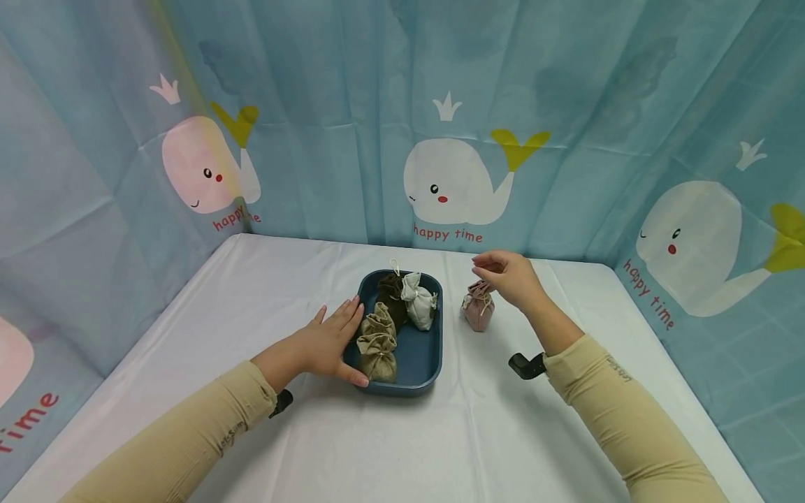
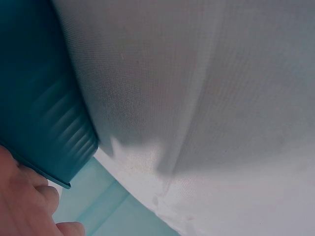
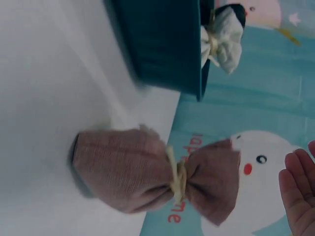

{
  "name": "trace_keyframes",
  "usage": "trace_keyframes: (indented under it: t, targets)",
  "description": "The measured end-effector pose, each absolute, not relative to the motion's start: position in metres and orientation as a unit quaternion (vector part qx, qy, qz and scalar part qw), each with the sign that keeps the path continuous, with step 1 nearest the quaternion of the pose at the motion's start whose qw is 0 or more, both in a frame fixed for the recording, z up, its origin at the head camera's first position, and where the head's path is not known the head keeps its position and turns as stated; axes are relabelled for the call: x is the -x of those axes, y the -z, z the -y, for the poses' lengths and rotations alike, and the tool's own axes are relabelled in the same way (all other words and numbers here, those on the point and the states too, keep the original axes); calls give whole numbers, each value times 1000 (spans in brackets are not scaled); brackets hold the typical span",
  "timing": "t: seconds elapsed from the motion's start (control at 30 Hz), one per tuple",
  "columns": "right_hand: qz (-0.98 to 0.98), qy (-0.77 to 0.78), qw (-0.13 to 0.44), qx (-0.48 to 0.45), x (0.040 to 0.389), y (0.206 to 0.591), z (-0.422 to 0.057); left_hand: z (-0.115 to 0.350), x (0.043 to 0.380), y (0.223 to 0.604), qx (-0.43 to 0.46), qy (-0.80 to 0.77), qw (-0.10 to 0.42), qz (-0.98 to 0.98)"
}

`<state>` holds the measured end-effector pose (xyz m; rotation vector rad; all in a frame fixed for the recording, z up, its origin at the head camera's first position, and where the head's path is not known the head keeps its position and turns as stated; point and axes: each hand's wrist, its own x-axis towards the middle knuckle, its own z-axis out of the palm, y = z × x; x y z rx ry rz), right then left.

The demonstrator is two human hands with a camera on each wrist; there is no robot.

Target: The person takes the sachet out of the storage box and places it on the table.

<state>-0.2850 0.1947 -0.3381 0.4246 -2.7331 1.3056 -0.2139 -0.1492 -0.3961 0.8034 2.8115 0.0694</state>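
left hand [image 1: 327, 344]: spread on tray [image 1: 418, 355] | right hand [image 1: 512, 279]: loosely curved above pink pouch [image 1: 479, 314]

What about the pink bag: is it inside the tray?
No, the pink bag stands on the table, outside the tray.

In the head view, the table [image 1: 289, 290] is lit brightly and evenly, with soft shadows cast on it beneath the sleeves [image 1: 619, 419]. A yellowish streak is seen on the curtain [image 1: 327, 63] at upper left, and the whale [image 1: 692, 237] at the right is stretched by edge distortion. In the left wrist view, the light is dimmed to grey, and the box [image 2: 39, 93] is darkened. In the right wrist view, weave is made out on the bag [image 3: 123, 169] despite dullness.
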Motion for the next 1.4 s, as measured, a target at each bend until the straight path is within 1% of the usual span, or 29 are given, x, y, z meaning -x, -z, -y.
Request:
trace_keyframes:
  t: [0.23, 0.47, 0.77, 0.93, 1.1, 1.4]
  targets:
    - [891, -426, 13, -157, 275, 335, -172, 150, 214, 396, -269, -24, 111, -957]
    - [884, -421, 4, -204, 267, 333, -152, 149, 213, 395, -271, -26, 110, -956]
    - [875, -415, -35, -246, 253, 334, -132, 150, 213, 394, -275, -26, 103, -956]
    - [869, -405, -43, -281, 244, 335, -123, 150, 213, 394, -276, -29, 102, -955]
    - [859, -399, -60, -316, 237, 340, -115, 149, 213, 394, -276, -31, 103, -955]
    - [849, -385, -94, -350, 226, 351, -105, 150, 213, 396, -269, -20, 103, -957]
